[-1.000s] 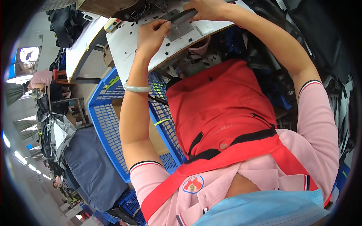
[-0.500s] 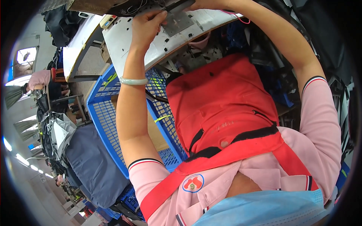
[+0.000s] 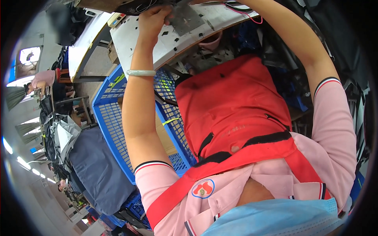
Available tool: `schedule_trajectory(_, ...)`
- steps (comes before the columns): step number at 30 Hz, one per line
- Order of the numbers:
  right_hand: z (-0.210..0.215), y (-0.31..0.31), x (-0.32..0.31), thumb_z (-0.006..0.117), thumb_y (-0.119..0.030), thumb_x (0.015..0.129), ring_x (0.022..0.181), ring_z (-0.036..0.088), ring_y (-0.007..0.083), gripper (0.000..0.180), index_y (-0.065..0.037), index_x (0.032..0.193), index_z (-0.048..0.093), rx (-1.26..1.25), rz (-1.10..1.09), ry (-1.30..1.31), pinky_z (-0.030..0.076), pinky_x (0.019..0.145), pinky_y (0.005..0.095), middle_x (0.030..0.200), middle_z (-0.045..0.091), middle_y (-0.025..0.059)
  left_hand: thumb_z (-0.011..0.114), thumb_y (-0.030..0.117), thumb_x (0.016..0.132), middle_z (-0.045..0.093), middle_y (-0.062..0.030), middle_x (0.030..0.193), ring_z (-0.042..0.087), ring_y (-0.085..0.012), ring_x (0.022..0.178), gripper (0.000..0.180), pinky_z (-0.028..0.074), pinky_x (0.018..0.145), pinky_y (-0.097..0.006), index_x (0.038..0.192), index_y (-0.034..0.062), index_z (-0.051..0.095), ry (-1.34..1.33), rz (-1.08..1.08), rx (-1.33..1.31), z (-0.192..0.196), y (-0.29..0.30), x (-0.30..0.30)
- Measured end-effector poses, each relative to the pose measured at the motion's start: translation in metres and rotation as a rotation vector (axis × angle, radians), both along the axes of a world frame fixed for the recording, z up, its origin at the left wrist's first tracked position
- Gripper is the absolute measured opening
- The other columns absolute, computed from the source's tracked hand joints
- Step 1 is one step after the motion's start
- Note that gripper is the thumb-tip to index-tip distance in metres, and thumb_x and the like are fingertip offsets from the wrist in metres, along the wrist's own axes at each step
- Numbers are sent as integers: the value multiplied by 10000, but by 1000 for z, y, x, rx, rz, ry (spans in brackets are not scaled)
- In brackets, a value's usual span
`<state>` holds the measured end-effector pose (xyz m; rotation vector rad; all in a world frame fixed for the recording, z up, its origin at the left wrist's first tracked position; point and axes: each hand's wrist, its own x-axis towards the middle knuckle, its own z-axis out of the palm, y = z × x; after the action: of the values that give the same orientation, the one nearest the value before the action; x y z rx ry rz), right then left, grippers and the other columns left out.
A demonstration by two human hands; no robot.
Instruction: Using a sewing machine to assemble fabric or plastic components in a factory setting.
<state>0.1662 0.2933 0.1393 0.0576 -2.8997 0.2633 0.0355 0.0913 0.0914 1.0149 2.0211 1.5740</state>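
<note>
left hand [image 3: 152, 21] farther forward, beyond crate [image 3: 113, 125]

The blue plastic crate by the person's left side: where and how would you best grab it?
Probably by the crate's left rim, coming from above and the left: that slim edge lies exposed, while the person's left forearm covers the middle in this view.

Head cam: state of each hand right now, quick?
Left hand: fingers curled, beside the grey plate; cannot tell if it grips anything.
Right hand: nearly all cut off by the top edge; cannot tell.
</note>
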Motion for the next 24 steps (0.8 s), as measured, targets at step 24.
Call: schedule_trajectory(24, -48, -81, 72, 658, -209, 794, 875, 652, 341, 258, -100, 1022, 604, -149, 15, -354, 517, 734, 442, 910, 672, 159, 597, 323, 952, 629, -16, 787, 568, -105, 728, 333, 466, 662, -237, 1042, 13, 679, -549, -295, -322, -57, -78, 89)
